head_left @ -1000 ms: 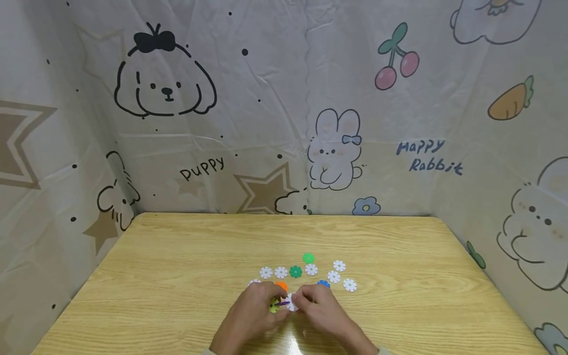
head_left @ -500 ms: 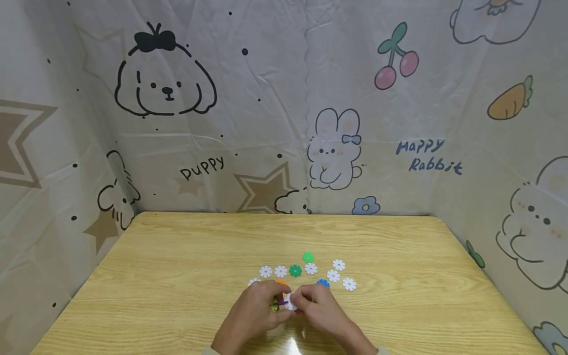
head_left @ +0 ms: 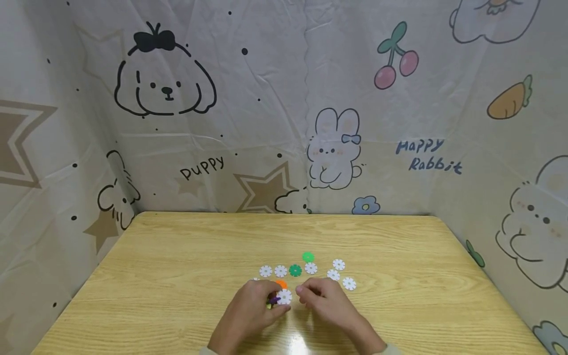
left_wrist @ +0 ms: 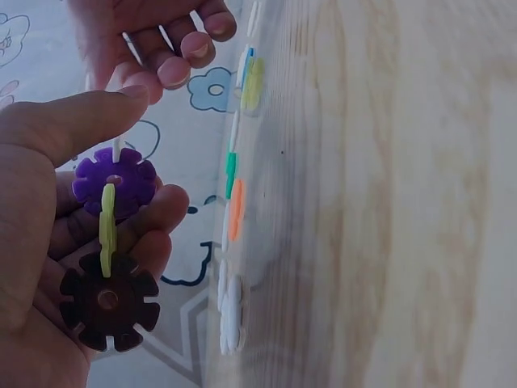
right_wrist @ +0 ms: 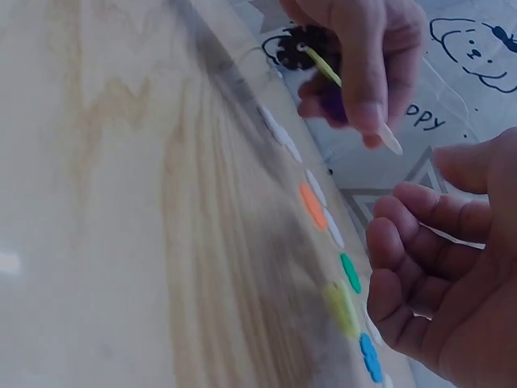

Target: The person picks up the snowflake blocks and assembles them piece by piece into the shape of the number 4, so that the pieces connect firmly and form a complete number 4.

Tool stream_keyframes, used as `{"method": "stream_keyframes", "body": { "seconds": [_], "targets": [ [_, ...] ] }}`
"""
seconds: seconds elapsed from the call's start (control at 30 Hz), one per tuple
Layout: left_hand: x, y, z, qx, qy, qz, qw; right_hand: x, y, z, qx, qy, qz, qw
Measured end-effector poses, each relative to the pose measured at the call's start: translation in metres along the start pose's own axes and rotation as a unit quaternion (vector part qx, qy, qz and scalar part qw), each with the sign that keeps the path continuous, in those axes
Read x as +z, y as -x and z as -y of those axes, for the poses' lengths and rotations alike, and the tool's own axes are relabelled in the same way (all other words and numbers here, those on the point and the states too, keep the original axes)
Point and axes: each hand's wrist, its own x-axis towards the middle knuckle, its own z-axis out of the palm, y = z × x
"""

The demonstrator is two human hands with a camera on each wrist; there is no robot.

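Note:
My left hand (head_left: pixel 249 306) pinches a short chain of notched plastic snowflake discs between thumb and fingers. In the left wrist view the chain shows a dark brown disc (left_wrist: pixel 85 305), a yellow disc (left_wrist: pixel 108 230) seen edge-on and a purple disc (left_wrist: pixel 93 179). A white disc (head_left: pixel 285 297) joins the purple one and faces the head camera. My right hand (head_left: pixel 328 300) hovers just right of the white disc, apart from it. Its fingers are loosely bent, with nothing between them in the right wrist view.
Loose discs lie flat on the wooden table (head_left: pixel 177 276) beyond my hands: several white (head_left: pixel 349 283), a light green (head_left: pixel 308 257), a dark green (head_left: pixel 295 270) and an orange one (head_left: pixel 281 284). The right wrist view also shows a yellow disc (right_wrist: pixel 342 309) and a blue disc (right_wrist: pixel 370 357).
My right hand has let go of the white disc and drawn slightly right. The left hand has turned the chain, so the white disc now shows whole. The blue disc has become hidden in the head view.

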Motion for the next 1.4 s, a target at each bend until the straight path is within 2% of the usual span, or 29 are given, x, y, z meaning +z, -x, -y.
{"method": "stream_keyframes", "body": {
  "seconds": [0.27,0.53,0.8,1.03,1.23,1.4],
  "targets": [
    [-0.002,0.004,0.003,0.001,0.008,-0.020,0.9998,-0.011,0.000,-0.004,-0.003,0.049,-0.018,0.9986],
    [-0.006,0.007,0.005,-0.015,0.055,-0.019,0.9982,-0.013,-0.002,-0.008,-0.002,0.081,-0.032,0.9962],
    [-0.007,0.008,0.007,-0.014,0.084,-0.032,0.9959,-0.010,-0.004,-0.013,-0.018,0.124,-0.037,0.9914],
    [-0.010,0.009,0.009,-0.042,0.136,-0.016,0.9897,-0.010,-0.008,-0.016,-0.025,0.172,-0.041,0.9839],
    [-0.013,0.009,0.008,-0.048,0.146,-0.003,0.9882,-0.009,-0.011,-0.020,-0.031,0.215,-0.036,0.9755],
    [-0.015,0.010,0.009,-0.060,0.157,0.022,0.9855,-0.010,-0.013,-0.021,-0.022,0.236,-0.031,0.9710]
  ]
}}
